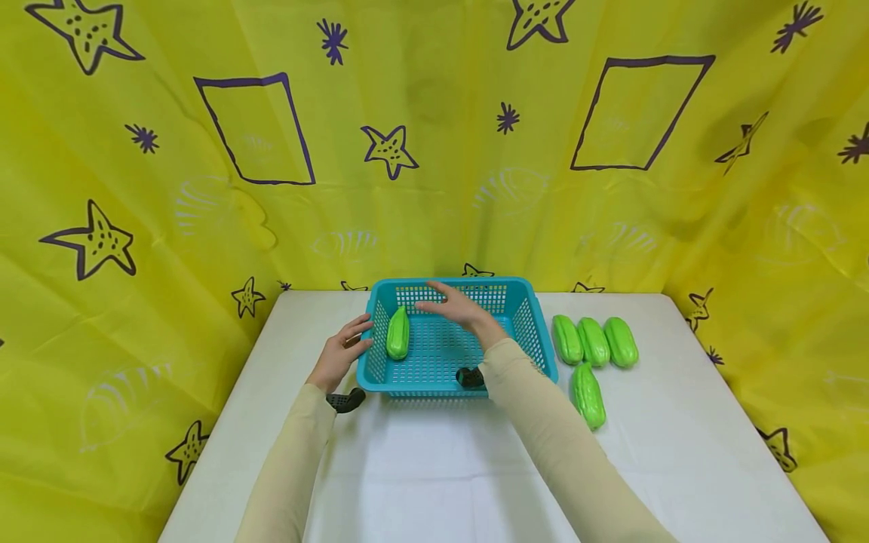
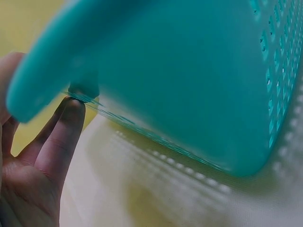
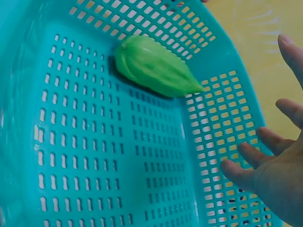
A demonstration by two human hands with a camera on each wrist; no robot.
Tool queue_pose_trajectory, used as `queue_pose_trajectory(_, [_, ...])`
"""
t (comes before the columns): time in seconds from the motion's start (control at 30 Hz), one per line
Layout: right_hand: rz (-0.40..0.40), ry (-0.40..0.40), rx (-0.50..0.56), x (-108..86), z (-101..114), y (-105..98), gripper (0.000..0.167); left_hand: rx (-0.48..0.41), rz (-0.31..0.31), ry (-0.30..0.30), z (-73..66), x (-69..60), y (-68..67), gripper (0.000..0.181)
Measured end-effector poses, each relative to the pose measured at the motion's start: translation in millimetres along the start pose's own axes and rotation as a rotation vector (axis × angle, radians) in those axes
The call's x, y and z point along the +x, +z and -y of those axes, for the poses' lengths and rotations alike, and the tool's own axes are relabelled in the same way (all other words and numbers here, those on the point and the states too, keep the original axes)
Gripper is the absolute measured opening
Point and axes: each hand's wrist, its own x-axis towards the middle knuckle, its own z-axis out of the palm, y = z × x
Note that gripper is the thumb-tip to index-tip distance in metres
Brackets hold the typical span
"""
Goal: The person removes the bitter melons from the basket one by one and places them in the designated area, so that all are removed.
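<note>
A blue-green plastic basket (image 1: 434, 385) with slotted walls stands on the table. Inside it, near the left wall, lies a glossy, ridged green gourd (image 1: 397, 334) with a pointed tip, seen closer in the right wrist view as a plump green gourd (image 3: 154, 67). My left hand (image 1: 339, 357) is at the basket's left side, fingers extended to the rim; in the left wrist view its fingertips meet the outside of the wall. Over the basket's interior hovers my right hand (image 1: 458, 305), holding nothing, its fingers spread, right of the gourd and apart from it.
Several more green gourds (image 1: 595, 343) lie on the white table (image 1: 441, 483) right of the basket, one of them (image 1: 588, 396) closer to me. Behind the table hangs a yellow curtain (image 1: 434, 219) with starfish drawings, which also encloses both sides.
</note>
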Motion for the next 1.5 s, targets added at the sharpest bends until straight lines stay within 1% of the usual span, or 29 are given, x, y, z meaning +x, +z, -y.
queue_pose_trajectory(0.2, [0.003,0.028,-0.067,6.8,-1,9,0.077,0.008,-0.003,-0.011,-1.3,-0.1,-0.5,0.047])
queue_pose_trajectory(0.37, [0.007,0.029,-0.065,10.8,-1,15,0.077,0.008,-0.004,-0.01,-1.3,-0.6,-1.4,0.048])
queue_pose_trajectory(0.53, [0.04,0.021,-0.109,14.7,-3,22,0.073,0.005,-0.003,-0.007,-1.3,-0.8,-2.3,0.048])
queue_pose_trajectory(0.73, [0.061,0.025,-0.165,19.9,-4,29,0.07,0.008,-0.015,-0.029,-0.9,-0.9,-4.2,0.048])
queue_pose_trajectory(0.83, [0.069,0.019,-0.183,23.0,-3,31,0.068,0.012,-0.018,-0.032,-0.5,-1.3,-4.4,0.049])
queue_pose_trajectory(1.03, [0.081,-0.038,-0.208,28.4,0,34,0.065,0.011,0.002,0.004,1.2,-0.2,-3.9,0.049])
queue_pose_trajectory(1.07, [0.079,-0.049,-0.216,28.7,1,35,0.064,0.014,0.005,0.011,2.1,0.5,-3.9,0.049])
queue_pose_trajectory(1.17, [0.077,-0.057,-0.223,29.3,4,36,0.063,0.008,0.003,0.023,12.3,6.3,-5.1,0.049])
queue_pose_trajectory(1.3, [0.116,-0.032,-0.221,29.8,5,39,0.065,0.003,-0.015,0.033,27.6,13.9,-6.9,0.048])
queue_pose_trajectory(1.4, [0.151,-0.002,-0.216,29.6,3,39,0.067,0.01,-0.023,0.042,30.9,15.3,-5.9,0.048])
queue_pose_trajectory(1.5, [0.169,0.038,-0.187,29.1,-1,39,0.066,0.013,-0.018,0.044,30.7,15.4,-3.4,0.048])
